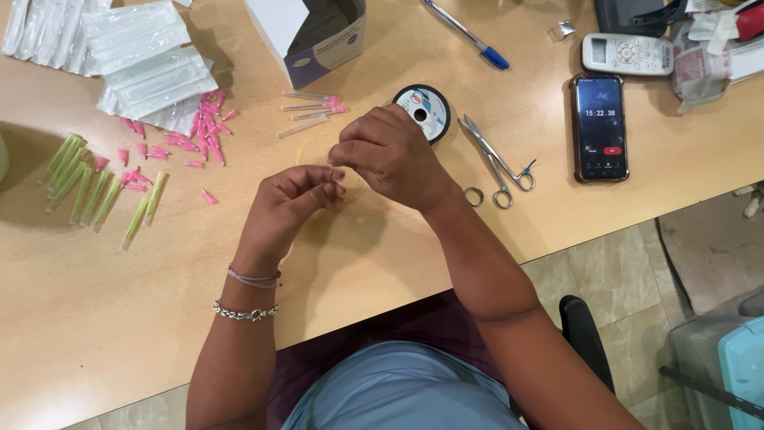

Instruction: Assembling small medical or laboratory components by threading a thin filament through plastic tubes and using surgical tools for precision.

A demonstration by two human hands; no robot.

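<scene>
My left hand (290, 203) and my right hand (390, 151) meet over the wooden table (103, 310), fingertips pinched together on a small thin needle-like piece; a fine yellowish line (306, 147) loops on the table just behind them. What exactly sits between the fingers is too small to tell. A round spool of line (427, 107) lies just behind my right hand. Steel scissors (497, 167) lie to its right.
Pink needle caps (203, 131) and green tubes (87, 187) are scattered at left, beside clear wrapped packs (143, 60). An open white box (314, 36), a blue pen (469, 36), a phone (599, 127), a remote (626, 54) and a chair arm (585, 330) are also here.
</scene>
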